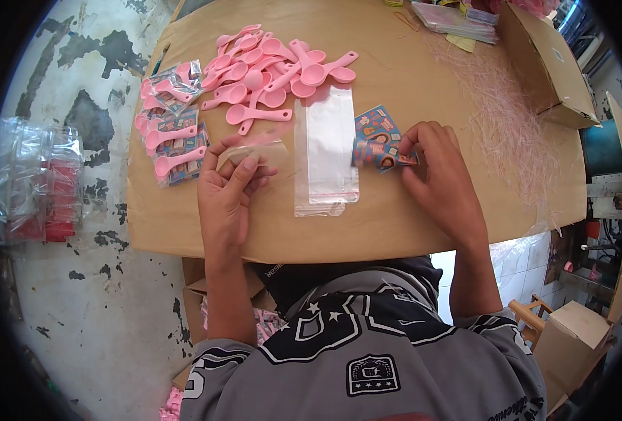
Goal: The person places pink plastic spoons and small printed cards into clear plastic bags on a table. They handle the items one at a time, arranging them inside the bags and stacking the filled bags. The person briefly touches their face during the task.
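Note:
Between the thumb and fingers of my left hand (228, 186) is a small clear plastic bag (267, 152), held a little above the table. My right hand (443, 179) pinches a colourful printed card (374, 152), partly blurred, over more blue printed cards (375, 121). Between my hands lies a stack of clear plastic bags (331, 154). Beyond them sits a heap of pink measuring spoons (255, 81). Left of my left hand, several packed bags (177, 151) hold pink spoons with blue cards.
The brown-covered table (269, 235) carries pale pink shredded strands (497, 119) and an open cardboard box (546, 67) at right. Plastic packs (455, 22) lie at the back right. Wrapped red and clear packages (41, 182) are off to the left, beyond the table edge.

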Demonstrator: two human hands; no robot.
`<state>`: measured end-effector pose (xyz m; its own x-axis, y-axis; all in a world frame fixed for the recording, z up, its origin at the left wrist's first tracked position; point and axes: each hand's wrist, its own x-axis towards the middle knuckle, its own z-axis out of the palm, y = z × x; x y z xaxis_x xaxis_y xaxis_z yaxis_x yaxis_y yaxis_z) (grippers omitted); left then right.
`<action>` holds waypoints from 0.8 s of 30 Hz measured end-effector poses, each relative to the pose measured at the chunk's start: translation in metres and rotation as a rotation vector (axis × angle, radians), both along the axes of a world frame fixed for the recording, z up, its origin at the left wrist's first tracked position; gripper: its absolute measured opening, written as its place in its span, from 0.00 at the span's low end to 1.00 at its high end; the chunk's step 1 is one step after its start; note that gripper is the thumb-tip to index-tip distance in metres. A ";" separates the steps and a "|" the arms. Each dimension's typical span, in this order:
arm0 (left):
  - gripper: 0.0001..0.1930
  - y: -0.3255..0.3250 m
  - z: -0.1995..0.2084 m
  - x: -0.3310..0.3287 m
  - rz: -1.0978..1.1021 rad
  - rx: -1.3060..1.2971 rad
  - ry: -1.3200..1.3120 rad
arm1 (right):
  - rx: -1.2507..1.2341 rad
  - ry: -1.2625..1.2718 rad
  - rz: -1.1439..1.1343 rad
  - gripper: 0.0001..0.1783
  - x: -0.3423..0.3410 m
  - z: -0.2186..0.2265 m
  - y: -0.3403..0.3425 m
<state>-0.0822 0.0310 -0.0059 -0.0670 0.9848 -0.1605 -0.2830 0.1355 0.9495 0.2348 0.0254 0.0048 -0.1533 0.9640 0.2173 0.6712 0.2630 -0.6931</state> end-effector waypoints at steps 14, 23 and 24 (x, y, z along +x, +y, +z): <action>0.33 -0.006 0.002 0.041 0.106 0.155 -0.173 | -0.264 0.233 -0.020 0.19 0.002 0.010 -0.001; 0.33 -0.001 0.006 0.063 0.116 0.118 -0.259 | -0.474 0.818 0.060 0.11 -0.026 0.002 -0.015; 0.34 -0.001 0.003 0.066 0.110 0.139 -0.286 | -0.483 0.847 0.082 0.10 -0.033 0.002 -0.017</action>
